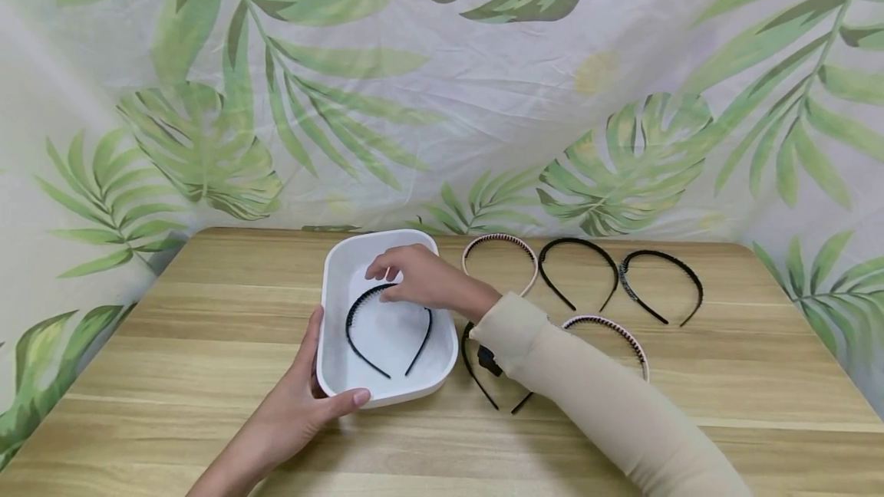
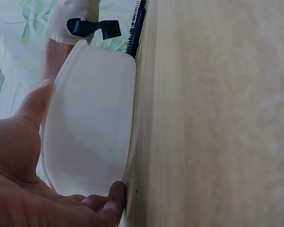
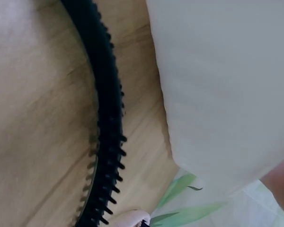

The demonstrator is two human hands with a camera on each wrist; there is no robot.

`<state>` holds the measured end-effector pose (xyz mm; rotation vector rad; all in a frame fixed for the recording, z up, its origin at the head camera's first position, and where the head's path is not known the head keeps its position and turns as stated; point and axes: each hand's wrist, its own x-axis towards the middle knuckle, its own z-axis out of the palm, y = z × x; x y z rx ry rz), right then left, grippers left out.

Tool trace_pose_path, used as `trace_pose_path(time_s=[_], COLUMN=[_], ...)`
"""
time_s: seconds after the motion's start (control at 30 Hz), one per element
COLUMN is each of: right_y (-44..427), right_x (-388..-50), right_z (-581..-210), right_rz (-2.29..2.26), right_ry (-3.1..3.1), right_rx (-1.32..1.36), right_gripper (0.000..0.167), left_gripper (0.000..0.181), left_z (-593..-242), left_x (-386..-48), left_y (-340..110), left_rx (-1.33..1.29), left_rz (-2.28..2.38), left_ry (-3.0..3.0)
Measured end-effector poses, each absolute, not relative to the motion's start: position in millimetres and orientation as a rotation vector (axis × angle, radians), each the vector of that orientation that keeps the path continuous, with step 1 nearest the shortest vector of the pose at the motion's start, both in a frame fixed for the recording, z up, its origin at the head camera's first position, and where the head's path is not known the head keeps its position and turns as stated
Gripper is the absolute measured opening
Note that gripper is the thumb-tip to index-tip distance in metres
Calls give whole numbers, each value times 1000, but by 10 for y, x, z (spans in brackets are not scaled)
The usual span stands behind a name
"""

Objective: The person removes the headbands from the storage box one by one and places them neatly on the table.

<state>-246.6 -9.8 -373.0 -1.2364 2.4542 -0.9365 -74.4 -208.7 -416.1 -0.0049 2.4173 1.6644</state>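
A white plastic basin (image 1: 330,343) sits on the table, with a black toothed headband (image 1: 350,320) lying in it. My left hand (image 1: 293,413) grips the basin's near left corner, its thumb at the near rim and its fingers along the left side. The left wrist view shows that hand (image 2: 19,161) against the basin's outer wall (image 2: 90,118). Over the basin, my right hand (image 1: 428,278) hovers with loosely bent fingers above the headband's top curve, part of which it hides. Only a bit of this hand (image 3: 280,187) enters the right wrist view.
Right of the basin, a pink-and-black headband (image 1: 500,237), a black headband (image 1: 580,241) and one with a decorated side (image 1: 625,282) form a back row. Nearer lie another black headband (image 1: 476,382) and another pink-and-black one (image 1: 625,332), both partly under my right sleeve (image 1: 594,390). A leaf-print cloth (image 1: 483,136) hangs behind.
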Motion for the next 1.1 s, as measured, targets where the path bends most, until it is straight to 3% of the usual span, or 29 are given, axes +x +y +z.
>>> trace_pose_path(time_s=[1.1], right_y=[-305], right_x=[-2731], right_z=[-3864], right_rz=[-752], right_ry=[2421], right_rx=[-1108], right_gripper=[41], left_gripper=[130], left_z=[-4164], left_x=[-750], left_y=[-2076], left_rx=[39], left_rz=[1723], left_ry=[2404])
